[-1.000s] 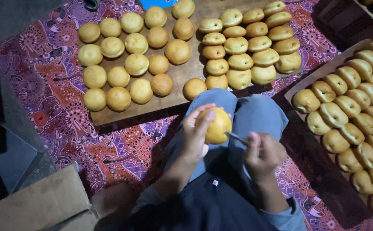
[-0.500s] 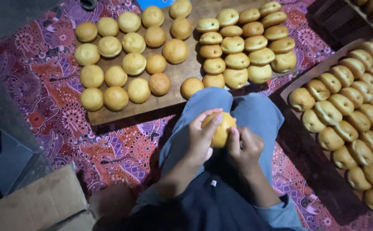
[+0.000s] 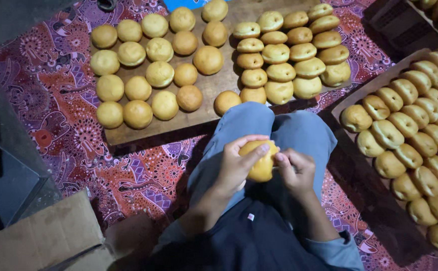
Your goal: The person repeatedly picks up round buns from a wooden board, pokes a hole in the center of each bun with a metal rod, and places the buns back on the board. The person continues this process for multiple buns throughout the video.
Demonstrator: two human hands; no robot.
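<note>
The left hand [image 3: 239, 168] cups a golden bun [image 3: 260, 161] over the lap; the right hand [image 3: 295, 169] presses its side, fingers closed, perhaps around a thin tool (hard to tell). Many buns fill the far board [image 3: 214, 90] and right tray [image 3: 352, 103].

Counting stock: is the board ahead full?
Not full: the board shows bare wood between its two groups of buns.

A golden bun [image 3: 260, 161] is held over the lap by the left hand [image 3: 239, 168]; the right hand [image 3: 295, 170] is pressed against it. Rows of buns are laid out on a wooden board [image 3: 214, 88].
</note>
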